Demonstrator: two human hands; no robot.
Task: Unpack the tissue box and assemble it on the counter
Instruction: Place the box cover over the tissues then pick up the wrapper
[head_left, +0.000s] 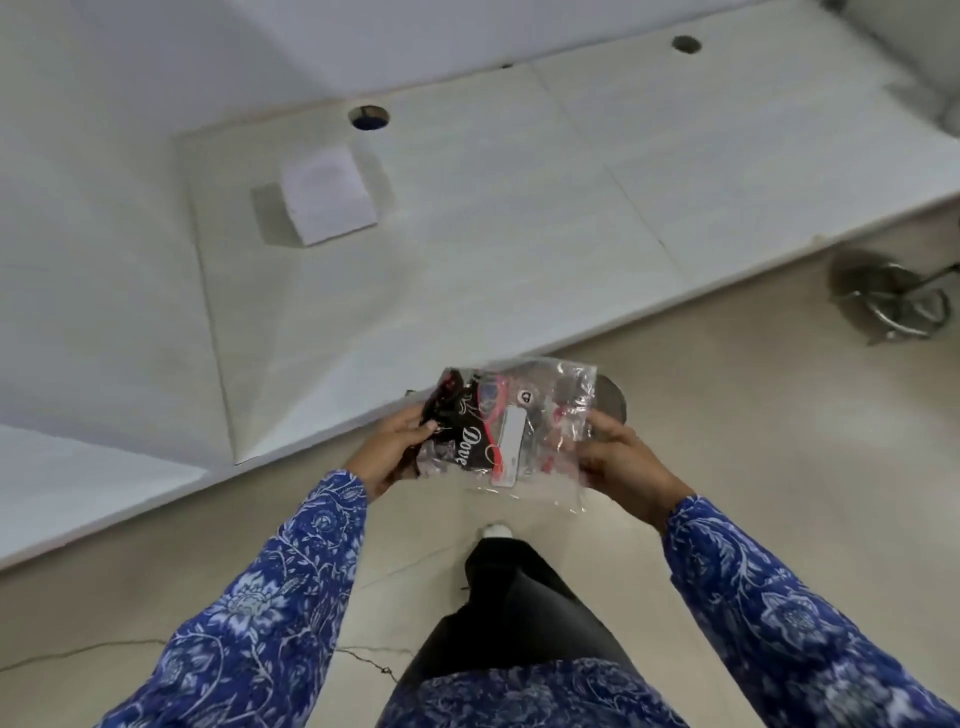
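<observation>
I hold a clear plastic bag (540, 431) in front of me, just off the front edge of the white counter (467, 249). Inside it lies a folded black and red tissue box (467, 431) with white lettering. My left hand (395, 447) grips the bag's left end, where the black folded box sits. The crinkled right end of the bag is held by my right hand (623, 462). A stack of white tissues (330, 195) lies on the counter at the back left.
Two round holes (369, 118) (685, 44) are cut in the counter near the wall. A metal stool base (888, 296) stands on the floor at right. A thin cable (104, 649) runs across the tiled floor near my leg (514, 597).
</observation>
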